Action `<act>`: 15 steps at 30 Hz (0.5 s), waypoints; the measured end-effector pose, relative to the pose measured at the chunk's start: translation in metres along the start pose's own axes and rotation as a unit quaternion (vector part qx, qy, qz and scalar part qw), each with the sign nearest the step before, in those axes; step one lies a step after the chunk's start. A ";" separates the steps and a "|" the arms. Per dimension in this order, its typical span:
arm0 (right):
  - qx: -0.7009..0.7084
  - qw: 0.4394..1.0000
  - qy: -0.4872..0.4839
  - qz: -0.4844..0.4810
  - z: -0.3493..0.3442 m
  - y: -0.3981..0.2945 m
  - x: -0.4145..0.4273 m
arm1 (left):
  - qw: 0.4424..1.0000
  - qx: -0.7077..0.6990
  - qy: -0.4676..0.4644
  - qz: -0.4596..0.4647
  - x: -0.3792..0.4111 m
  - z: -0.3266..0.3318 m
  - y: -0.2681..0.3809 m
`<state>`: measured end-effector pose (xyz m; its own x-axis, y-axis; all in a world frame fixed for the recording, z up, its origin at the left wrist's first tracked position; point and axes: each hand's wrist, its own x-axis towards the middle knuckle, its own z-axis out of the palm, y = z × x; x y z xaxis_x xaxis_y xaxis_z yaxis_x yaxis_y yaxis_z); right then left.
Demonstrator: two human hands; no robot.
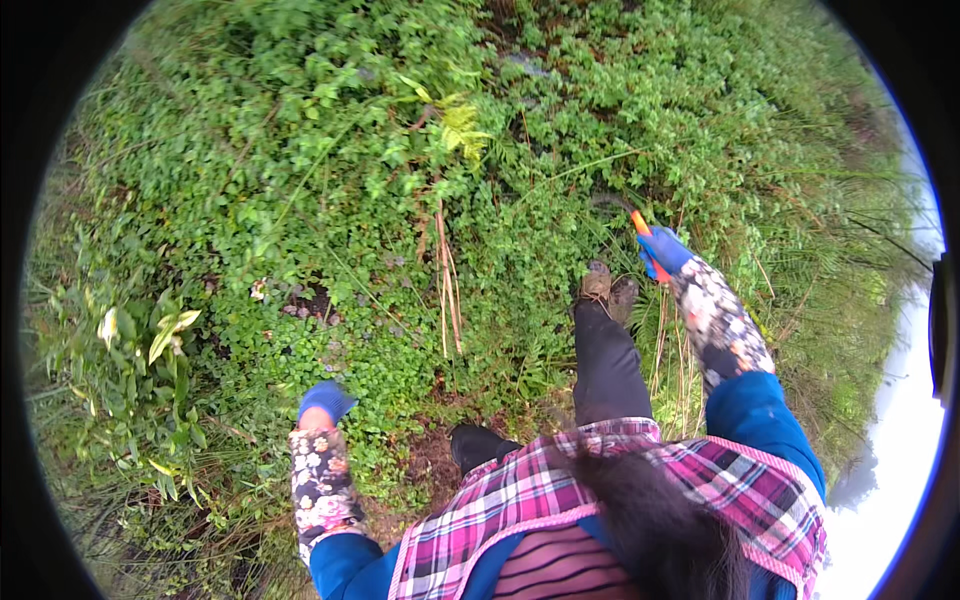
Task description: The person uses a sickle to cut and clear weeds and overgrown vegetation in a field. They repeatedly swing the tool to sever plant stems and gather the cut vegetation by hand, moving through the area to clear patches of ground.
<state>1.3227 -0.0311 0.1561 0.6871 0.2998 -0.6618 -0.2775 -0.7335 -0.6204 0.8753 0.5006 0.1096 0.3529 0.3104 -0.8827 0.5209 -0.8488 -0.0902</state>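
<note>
My right hand (pixel 664 253), in a blue glove below a floral sleeve cover, is closed round the orange handle (pixel 640 223) of a tool. A thin, curved, blurred shape near the handle's tip may be its blade; the leaves make this hard to tell. My left hand (pixel 325 403), also blue-gloved, hangs low over the green ground plants, blurred, and its fingers cannot be made out. Between the hands, dry brown stalks (pixel 447 277) lie on the low leafy growth (pixel 375 225). A yellow-green fern frond (pixel 461 127) stands out farther forward.
One brown boot (pixel 598 281) is planted among the plants on the right, and a dark boot (pixel 474 448) rests by bare brown soil (pixel 435 461). White-flowered broad-leaved plants (pixel 169 334) grow at the left. Tall grass (pixel 832 247) rises at the right.
</note>
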 end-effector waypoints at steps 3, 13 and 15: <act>0.270 0.958 0.088 0.028 0.043 0.053 0.085 | 0.891 -0.370 -0.055 0.258 0.001 -0.067 0.140; 0.335 0.941 0.015 -0.042 0.165 0.037 0.105 | 0.901 -0.278 0.277 0.185 0.266 -0.227 0.488; -0.003 0.965 0.169 -0.199 0.166 0.065 0.106 | 0.931 -0.226 0.247 0.142 0.291 -0.248 0.529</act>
<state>1.2666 0.0543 -0.0243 0.9190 0.3422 -0.1960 0.0562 -0.6055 -0.7939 1.4463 0.2483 -0.0803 0.7828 0.3549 -0.5111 0.5868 -0.6943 0.4166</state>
